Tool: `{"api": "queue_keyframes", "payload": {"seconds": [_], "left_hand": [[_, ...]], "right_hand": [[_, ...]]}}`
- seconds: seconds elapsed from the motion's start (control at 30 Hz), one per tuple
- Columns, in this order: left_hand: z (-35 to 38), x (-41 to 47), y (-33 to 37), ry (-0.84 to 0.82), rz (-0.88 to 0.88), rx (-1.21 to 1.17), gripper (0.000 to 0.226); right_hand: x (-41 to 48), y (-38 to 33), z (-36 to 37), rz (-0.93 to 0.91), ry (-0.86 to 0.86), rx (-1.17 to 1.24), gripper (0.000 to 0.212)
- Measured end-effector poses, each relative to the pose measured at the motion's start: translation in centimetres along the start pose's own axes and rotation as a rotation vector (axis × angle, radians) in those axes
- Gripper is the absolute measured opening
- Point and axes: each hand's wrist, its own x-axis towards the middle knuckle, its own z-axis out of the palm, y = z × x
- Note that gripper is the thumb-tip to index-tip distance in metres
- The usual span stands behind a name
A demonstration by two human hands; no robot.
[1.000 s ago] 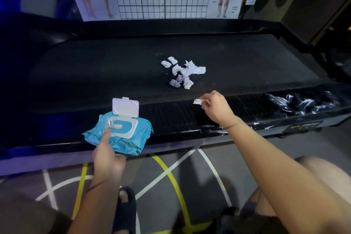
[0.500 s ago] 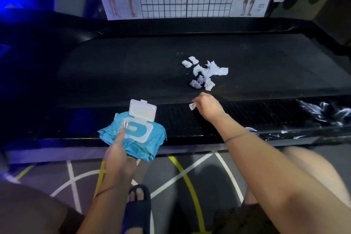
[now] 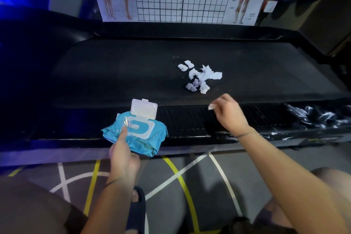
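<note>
Scrap [image 3: 210, 107] pinched in right fingers [image 3: 222, 99], left fingers [image 3: 123, 136] gripping wipes pack [image 3: 152, 141] — lid [image 3: 144, 109] open

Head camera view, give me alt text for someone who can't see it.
The left hand grips a blue wet-wipe pack with its white lid flipped open, while the right hand pinches a small white scrap over a treadmill's near edge. Beyond, torn white pieces lie on the black belt.

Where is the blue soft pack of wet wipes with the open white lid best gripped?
Probably the blue wipes pack by its near edge, from the person's side, as the left hand does, thumb on top: the white lid stands open at the far side.
</note>
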Motion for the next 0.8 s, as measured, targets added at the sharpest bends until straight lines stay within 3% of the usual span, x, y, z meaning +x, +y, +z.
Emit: {"api": "queue_keyframes", "payload": {"seconds": [0.13,0.3,0.53,0.63,0.8], "left_hand": [[0.5,-0.4,-0.3,0.003,0.001,0.002,0.033],[1.6,-1.6,-1.2,0.004,-0.014,0.048,0.024],[2.3,-3.4,-2.7,-0.005,-0.087,0.061,0.029],[2.9,-3.7,-2.4,-0.031,-0.068,0.059,0.026],[1.6,-3.3,-1.5,-0.051,-0.018,0.047,0.029]], "right_hand": [[-1.3,-0.3,-3.0,0.199,0.214,0.069,0.019],[-2.9,0.4,-5.0,0.401,0.256,0.084,0.021],[-8.2,-2.5,-3.0,0.355,0.26,0.096,0.02],[-10.8,-4.6,-0.2,0.295,0.16,0.083,0.026],[-13.2,-6.8,5.5,0.102,-0.183,0.034,0.049]]}}
